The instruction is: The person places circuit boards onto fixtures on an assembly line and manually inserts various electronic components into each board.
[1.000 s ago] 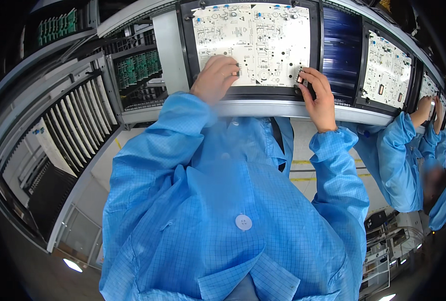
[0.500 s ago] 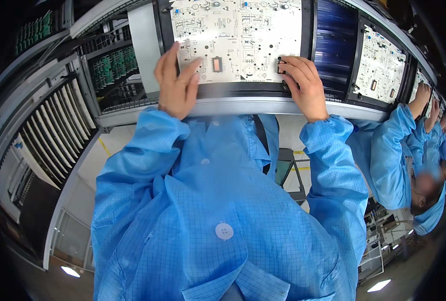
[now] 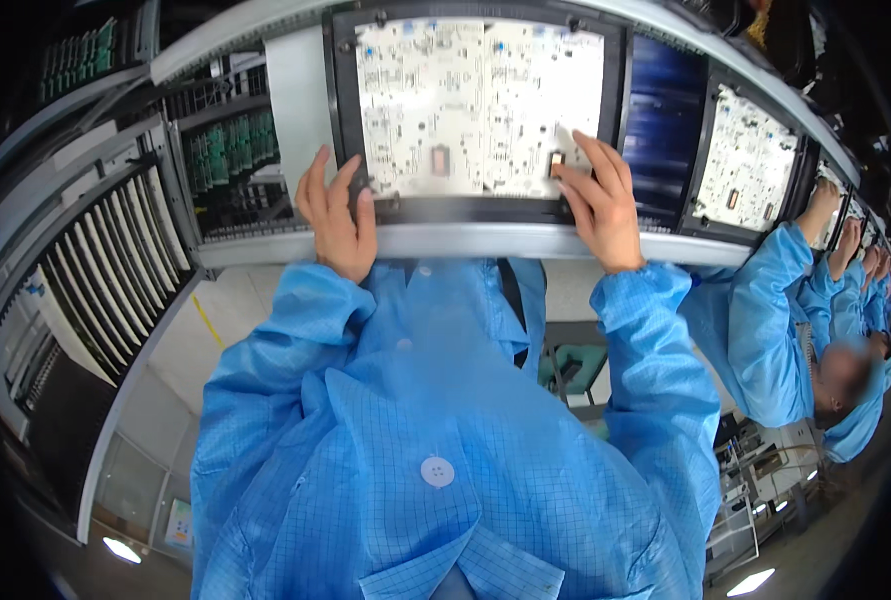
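- Grip on the right hand looks loose: fingers apart, one fingertip at the near edge of the right component, dark with an orange middle. Contact or just shy of it, can't tell.
- Grip on the left hand is apart, nothing between the fingers.
- Change: a second ago the left hand was over the white board; now it's back at the near left corner of the black frame. Left component is fully uncovered, out of anyone's fingers.
- Right fingers have spread since half a second ago, when they were bunched around the right component. More of it shows now.
- My read: left component is let go of, right one close to it. Seating on either: can't tell, board is blurred.
- Where: both components are on the near part of the white board, one per half, right one close to the near right corner.
- Pose: both forearms reach forward, wrists about over the metal rail. Left fingers fan up and away; right hand angles inward, thumb side to the board.
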Demonstrator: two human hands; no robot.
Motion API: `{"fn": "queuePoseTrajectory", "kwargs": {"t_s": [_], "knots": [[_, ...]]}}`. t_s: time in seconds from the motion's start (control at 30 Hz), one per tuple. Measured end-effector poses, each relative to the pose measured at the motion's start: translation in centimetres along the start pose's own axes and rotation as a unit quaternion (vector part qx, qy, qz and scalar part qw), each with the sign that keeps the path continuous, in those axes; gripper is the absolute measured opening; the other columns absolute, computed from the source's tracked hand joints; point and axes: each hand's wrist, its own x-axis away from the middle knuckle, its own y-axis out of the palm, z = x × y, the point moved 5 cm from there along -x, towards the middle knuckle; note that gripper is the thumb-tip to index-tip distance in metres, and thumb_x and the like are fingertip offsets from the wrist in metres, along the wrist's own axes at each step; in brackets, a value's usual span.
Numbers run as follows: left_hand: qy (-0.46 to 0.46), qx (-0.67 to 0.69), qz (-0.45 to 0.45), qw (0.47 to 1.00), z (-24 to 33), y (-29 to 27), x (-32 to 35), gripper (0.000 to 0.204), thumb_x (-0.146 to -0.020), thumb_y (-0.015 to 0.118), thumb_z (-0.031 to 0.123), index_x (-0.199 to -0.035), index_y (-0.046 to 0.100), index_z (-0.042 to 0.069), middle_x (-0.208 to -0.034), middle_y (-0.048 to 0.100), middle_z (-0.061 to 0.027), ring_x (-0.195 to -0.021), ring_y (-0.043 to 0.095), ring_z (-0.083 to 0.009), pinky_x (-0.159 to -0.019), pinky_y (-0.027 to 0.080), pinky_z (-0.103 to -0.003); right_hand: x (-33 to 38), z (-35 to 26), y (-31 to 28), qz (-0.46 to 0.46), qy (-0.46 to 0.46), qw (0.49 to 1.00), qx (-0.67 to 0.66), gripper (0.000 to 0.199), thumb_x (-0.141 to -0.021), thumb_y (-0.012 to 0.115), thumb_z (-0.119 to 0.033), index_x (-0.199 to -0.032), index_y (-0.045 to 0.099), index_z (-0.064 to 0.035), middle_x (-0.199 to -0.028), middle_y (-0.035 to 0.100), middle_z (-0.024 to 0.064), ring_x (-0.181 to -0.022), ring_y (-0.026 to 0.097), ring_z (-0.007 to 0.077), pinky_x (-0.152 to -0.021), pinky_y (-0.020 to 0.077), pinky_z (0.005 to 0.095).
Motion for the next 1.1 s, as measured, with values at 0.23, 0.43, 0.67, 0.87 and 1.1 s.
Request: {"fn": "queuePoseTrajectory", "kwargs": {"t_s": [0.23,0.43,0.67,0.87,1.1], "knots": [[-0.164,0.041,0.021,0.985,-4.5,0.9,0.4,0.042,-0.096,0.049,0.017,-0.134,0.042,0.001,-0.145,0.032,-0.0239,-0.130,0.028,-0.0447,-0.108,0.024,-0.053,3.1,3.9,1.3,0.060,0.364,0.919,-0.138,0.046,-0.100,0.045,-0.028,-0.131,0.046,0.0065,-0.118,0.058,0.0291,-0.110,0.055,0.0445,-0.093,0.0430,0.0445],[-0.148,0.041,0.064,0.986,-4.9,-1.5,-1.1,0.031,-0.097,0.051,0.018,-0.124,0.053,0.004,-0.130,0.048,-0.0198,-0.121,0.039,-0.0383,-0.102,0.032,-0.048,1.7,2.1,3.6,0.050,0.372,0.920,-0.112,0.048,-0.101,0.039,-0.035,-0.128,0.051,0.0033,-0.117,0.059,0.0300,-0.107,0.056,0.0462,-0.093,0.0448,0.0461],[-0.189,0.390,0.054,0.899,2.9,-11.7,-7.7,0.023,-0.102,0.045,0.015,-0.107,0.062,0.000,-0.099,0.061,-0.0050,-0.092,0.053,-0.0090,-0.084,0.041,-0.022,-9.3,9.0,-7.5,0.317,0.105,0.939,0.076,0.015,-0.089,0.057,-0.006,-0.098,0.066,0.0012,-0.088,0.064,0.0203,-0.085,0.059,0.0384,-0.076,0.0463,0.0453],[-0.079,0.250,0.035,0.964,10.9,-8.9,-11.0,0.015,-0.094,0.053,0.008,-0.104,0.063,0.003,-0.092,0.065,-0.0081,-0.081,0.058,-0.0141,-0.074,0.047,-0.027,-20.4,17.2,-7.4,0.069,0.180,0.960,0.202,0.015,-0.078,0.061,-0.005,-0.093,0.063,-0.0002,-0.098,0.064,0.0172,-0.097,0.056,0.0346,-0.087,0.0442,0.0404],[0.113,0.192,-0.002,0.975,27.2,2.2,-23.9,0.015,-0.087,0.056,0.004,-0.100,0.063,0.002,-0.097,0.062,-0.0174,-0.089,0.060,-0.0373,-0.078,0.049,-0.040,-22.5,17.7,-6.0,0.112,0.217,0.961,0.130,0.020,-0.074,0.060,-0.001,-0.093,0.064,0.0011,-0.098,0.062,0.0210,-0.097,0.058,0.0364,-0.085,0.0491,0.0431]]}}
